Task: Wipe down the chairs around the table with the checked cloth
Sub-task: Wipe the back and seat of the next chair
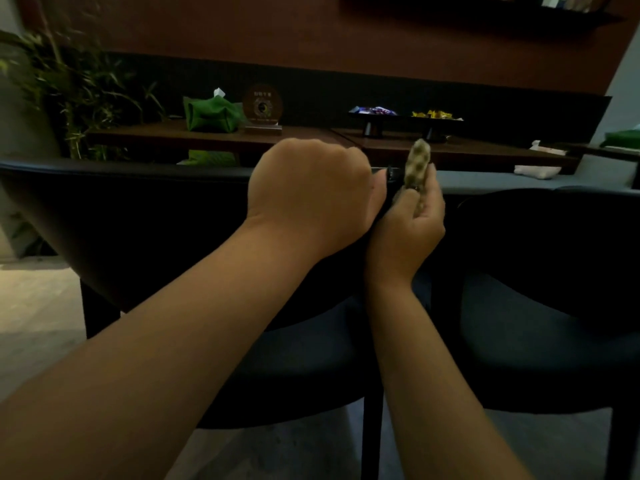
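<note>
The checked cloth (417,163), folded into a narrow upright wad, is pinched in my right hand (410,220) between the two chairs. My left hand (311,192) is curled into a fist over the right end of the top rim of the left black chair (121,209), and its thumb shows beside the cloth. What its fingers clasp behind the rim is hidden. That chair's dark seat (311,341) lies under my forearms. A second black chair (554,237) stands at the right.
Just past the chair backs lies the grey table top (491,180). A brown ledge (166,135) behind it carries a green tissue pouch (211,114), a round plaque (262,107) and two black trays of sweets (403,116). A leafy plant (69,84) fills the left.
</note>
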The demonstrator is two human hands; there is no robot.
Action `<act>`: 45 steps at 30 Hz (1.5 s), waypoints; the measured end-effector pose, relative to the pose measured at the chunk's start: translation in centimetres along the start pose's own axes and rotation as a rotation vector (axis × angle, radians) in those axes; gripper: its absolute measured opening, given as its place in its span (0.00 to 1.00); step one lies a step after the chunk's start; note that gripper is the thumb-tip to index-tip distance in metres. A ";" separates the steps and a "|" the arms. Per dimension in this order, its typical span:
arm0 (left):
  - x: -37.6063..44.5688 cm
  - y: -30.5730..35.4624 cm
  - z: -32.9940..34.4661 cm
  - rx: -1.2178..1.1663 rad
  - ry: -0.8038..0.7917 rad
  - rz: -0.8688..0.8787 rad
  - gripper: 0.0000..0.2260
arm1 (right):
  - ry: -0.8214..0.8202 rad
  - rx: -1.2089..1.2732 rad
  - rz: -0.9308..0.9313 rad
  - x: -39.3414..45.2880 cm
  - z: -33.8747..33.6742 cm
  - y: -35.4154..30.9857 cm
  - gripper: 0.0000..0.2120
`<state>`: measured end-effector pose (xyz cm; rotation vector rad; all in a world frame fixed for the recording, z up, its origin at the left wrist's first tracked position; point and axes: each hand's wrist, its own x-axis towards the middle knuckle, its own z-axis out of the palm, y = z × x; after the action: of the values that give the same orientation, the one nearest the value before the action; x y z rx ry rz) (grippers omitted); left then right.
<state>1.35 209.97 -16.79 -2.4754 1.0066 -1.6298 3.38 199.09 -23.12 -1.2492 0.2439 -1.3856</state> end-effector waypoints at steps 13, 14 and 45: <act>-8.1 2.3 1.9 -0.094 0.115 -0.085 0.26 | -0.210 -0.071 0.007 0.8 -2.8 2.0 0.20; -9.2 2.9 2.2 -0.133 0.107 -0.136 0.28 | -0.209 -0.050 0.006 1.0 -2.4 1.8 0.20; -18.7 2.5 8.2 -1.950 0.046 -1.439 0.25 | -0.893 -0.418 -1.833 -2.4 -5.3 9.6 0.15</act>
<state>2.19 214.98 -36.70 -5.2535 0.7650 0.4904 4.33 195.64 -33.79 -2.4518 -1.7099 -1.9362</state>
